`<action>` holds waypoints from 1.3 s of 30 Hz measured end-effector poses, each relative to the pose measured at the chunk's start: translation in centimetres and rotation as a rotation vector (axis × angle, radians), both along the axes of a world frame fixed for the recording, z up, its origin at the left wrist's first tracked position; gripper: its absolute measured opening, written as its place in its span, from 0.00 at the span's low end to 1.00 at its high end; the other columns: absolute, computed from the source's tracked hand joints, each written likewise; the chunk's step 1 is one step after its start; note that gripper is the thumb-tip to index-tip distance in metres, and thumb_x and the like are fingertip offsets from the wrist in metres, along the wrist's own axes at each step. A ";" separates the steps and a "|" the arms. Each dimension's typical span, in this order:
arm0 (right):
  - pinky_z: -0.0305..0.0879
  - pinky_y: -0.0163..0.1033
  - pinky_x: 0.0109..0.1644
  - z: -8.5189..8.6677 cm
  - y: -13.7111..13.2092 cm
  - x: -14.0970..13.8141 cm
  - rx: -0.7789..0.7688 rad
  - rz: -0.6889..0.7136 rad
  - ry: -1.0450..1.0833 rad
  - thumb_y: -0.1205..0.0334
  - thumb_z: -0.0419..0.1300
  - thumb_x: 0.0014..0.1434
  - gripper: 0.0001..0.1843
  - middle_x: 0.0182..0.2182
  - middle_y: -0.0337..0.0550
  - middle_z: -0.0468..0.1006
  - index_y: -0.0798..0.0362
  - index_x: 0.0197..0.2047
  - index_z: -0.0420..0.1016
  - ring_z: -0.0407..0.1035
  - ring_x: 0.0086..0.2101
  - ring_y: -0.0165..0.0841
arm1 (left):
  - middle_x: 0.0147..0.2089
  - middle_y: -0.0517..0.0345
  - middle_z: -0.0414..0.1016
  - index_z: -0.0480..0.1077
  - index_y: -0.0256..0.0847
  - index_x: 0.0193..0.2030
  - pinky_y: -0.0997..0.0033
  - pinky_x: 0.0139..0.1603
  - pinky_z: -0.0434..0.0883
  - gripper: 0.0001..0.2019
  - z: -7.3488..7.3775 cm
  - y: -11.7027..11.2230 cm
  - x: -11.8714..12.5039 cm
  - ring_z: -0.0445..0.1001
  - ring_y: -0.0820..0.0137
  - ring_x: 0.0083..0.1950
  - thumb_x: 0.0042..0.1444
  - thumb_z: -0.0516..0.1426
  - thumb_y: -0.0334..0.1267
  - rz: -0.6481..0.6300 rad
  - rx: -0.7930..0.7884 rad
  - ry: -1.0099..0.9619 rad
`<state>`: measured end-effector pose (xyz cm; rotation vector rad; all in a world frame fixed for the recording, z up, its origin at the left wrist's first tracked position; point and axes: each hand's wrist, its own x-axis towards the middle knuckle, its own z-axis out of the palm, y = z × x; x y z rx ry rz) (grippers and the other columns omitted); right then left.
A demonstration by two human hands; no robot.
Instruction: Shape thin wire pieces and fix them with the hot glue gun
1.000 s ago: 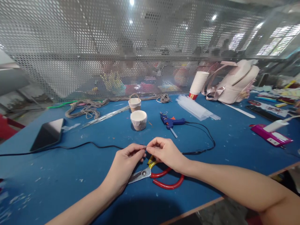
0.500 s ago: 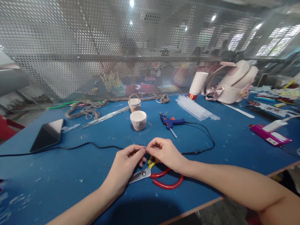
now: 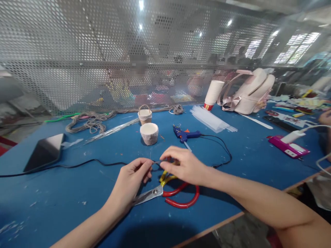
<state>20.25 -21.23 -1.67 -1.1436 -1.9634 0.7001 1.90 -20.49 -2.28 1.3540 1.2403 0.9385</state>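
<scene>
A short thin strand (image 3: pixel 156 162), wire or cord, runs between my two hands. My left hand (image 3: pixel 134 175) pinches one end between thumb and forefinger. At the other end, the thumb and fingers of my right hand (image 3: pixel 184 165) close round it; their grip is partly hidden. Below lie scissors (image 3: pixel 155 192) with red and yellow handles, blades toward my left wrist. Beyond my hands stands a small pale-wrapped cup (image 3: pixel 149 134), and behind it a similar cup with a handle (image 3: pixel 145 115). A blue glue gun (image 3: pixel 186 134) rests to their right.
Grey cord (image 3: pixel 88 124), silvery strips (image 3: pixel 113 130) and a phone (image 3: pixel 45 151) lie left. Translucent sheets (image 3: pixel 210 119), stacked paper cups (image 3: pixel 214 93), a backpack (image 3: pixel 249 91) and a purple power strip (image 3: pixel 288 146) are right. Black cable (image 3: pixel 85 163) crosses the table. Another person's hand (image 3: pixel 326 117) shows far right.
My hands have drawn slightly apart, showing more of the thin strand between them. The whole view has shifted a little, and another person's hand has appeared at the right edge.
</scene>
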 end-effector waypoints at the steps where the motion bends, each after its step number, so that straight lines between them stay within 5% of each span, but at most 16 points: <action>1: 0.64 0.37 0.43 0.3 0.7 1.0 0.117 -0.049 -0.108 0.60 0.54 0.59 0.10 0.37 0.45 0.76 0.54 0.39 0.74 0.69 0.36 0.33 | 0.19 0.63 0.67 0.71 0.39 0.24 0.75 0.24 0.60 0.15 -0.1 0.1 -0.1 0.61 0.74 0.21 0.47 0.60 0.51 0.000 -0.002 0.001; 3: 0.60 0.42 0.53 0.6 2.5 3.4 0.222 -0.215 -0.371 0.68 0.52 0.58 0.13 0.45 0.48 0.76 0.55 0.44 0.73 0.68 0.46 0.37 | 0.19 0.63 0.67 0.71 0.39 0.25 0.75 0.24 0.59 0.16 -0.3 0.3 -0.2 0.61 0.74 0.21 0.48 0.59 0.51 -0.002 0.002 0.010; 6: 0.47 0.50 0.61 0.2 5.3 6.5 0.136 -0.382 -0.839 0.75 0.50 0.54 0.23 0.59 0.57 0.64 0.60 0.54 0.67 0.55 0.59 0.44 | 0.19 0.63 0.67 0.71 0.39 0.26 0.74 0.25 0.59 0.16 -0.5 0.2 -0.1 0.61 0.74 0.21 0.49 0.59 0.51 -0.005 0.004 0.033; 9: 0.53 0.48 0.57 -0.7 7.1 8.4 0.043 -0.346 -0.895 0.77 0.50 0.52 0.23 0.54 0.58 0.69 0.60 0.52 0.69 0.62 0.54 0.44 | 0.18 0.63 0.67 0.71 0.39 0.26 0.75 0.24 0.59 0.16 -0.7 0.2 0.1 0.61 0.74 0.21 0.48 0.59 0.51 -0.010 -0.009 0.039; 16: 0.60 0.42 0.46 -1.8 7.1 9.1 0.002 -0.385 -0.741 0.74 0.54 0.49 0.22 0.46 0.55 0.71 0.57 0.49 0.71 0.69 0.44 0.44 | 0.18 0.65 0.67 0.70 0.39 0.29 0.75 0.24 0.58 0.14 -0.5 0.0 0.3 0.60 0.75 0.20 0.48 0.59 0.50 0.009 -0.029 0.014; 22: 0.64 0.37 0.35 0.3 4.9 8.2 -0.023 -0.525 -0.425 0.65 0.53 0.52 0.14 0.36 0.47 0.74 0.55 0.43 0.69 0.70 0.33 0.36 | 0.17 0.64 0.66 0.69 0.38 0.29 0.75 0.23 0.57 0.14 -0.4 0.0 0.1 0.59 0.76 0.20 0.48 0.58 0.48 0.043 -0.025 0.036; 25: 0.63 0.33 0.28 1.5 2.3 6.3 -0.078 -0.419 -0.250 0.63 0.47 0.55 0.14 0.26 0.38 0.73 0.54 0.43 0.68 0.68 0.24 0.30 | 0.17 0.64 0.66 0.69 0.38 0.29 0.75 0.23 0.57 0.14 -0.5 0.2 0.0 0.59 0.75 0.20 0.47 0.58 0.49 0.053 -0.024 0.029; 29: 0.62 0.31 0.28 1.4 -0.8 3.7 -0.272 -0.129 0.154 0.68 0.53 0.49 0.09 0.25 0.36 0.72 0.54 0.35 0.69 0.65 0.24 0.27 | 0.18 0.64 0.66 0.69 0.38 0.29 0.74 0.23 0.57 0.15 -0.6 0.3 -0.1 0.59 0.75 0.21 0.48 0.58 0.50 0.063 -0.028 0.029; 39: 0.60 0.32 0.31 -0.3 -1.5 2.9 -0.254 -0.042 0.117 0.71 0.54 0.47 0.06 0.27 0.37 0.71 0.54 0.31 0.68 0.64 0.26 0.28 | 0.19 0.64 0.66 0.70 0.37 0.30 0.74 0.23 0.57 0.16 -0.7 0.3 -0.1 0.60 0.75 0.21 0.48 0.59 0.50 0.060 -0.050 0.017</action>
